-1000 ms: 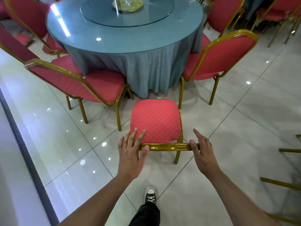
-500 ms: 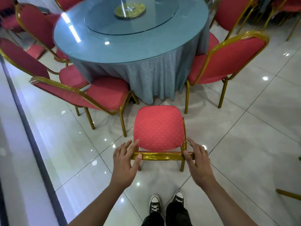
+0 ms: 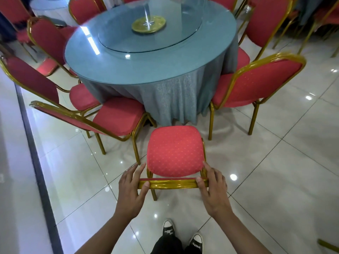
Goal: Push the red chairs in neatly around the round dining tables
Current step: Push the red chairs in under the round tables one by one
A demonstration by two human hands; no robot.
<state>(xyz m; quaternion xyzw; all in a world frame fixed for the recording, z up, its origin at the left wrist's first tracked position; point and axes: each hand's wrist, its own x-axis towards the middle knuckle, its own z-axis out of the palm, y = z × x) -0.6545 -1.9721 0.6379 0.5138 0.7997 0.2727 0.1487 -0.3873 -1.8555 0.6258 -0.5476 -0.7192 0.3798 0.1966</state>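
Note:
A red chair with a gold frame stands in front of me, its seat (image 3: 174, 151) facing the round table (image 3: 146, 70) draped in a blue-grey cloth. The seat's front edge is just short of the cloth's hem, in the gap between two neighbouring red chairs. My left hand (image 3: 131, 187) holds the left end of the gold top rail (image 3: 172, 184), thumb over it and fingers reaching past. My right hand (image 3: 213, 187) holds the right end the same way.
One neighbouring chair (image 3: 117, 116) stands close on the left, another (image 3: 260, 81) on the right. A glass turntable (image 3: 165, 41) with a gold disc (image 3: 148, 24) tops the table. More red chairs ring it. My sneakers (image 3: 167, 230) are behind the chair. A dark floor strip (image 3: 36, 162) runs left.
The chair has slid forward toward the table and I have stepped after it. My thumbs now lie over the top rail instead of beside it.

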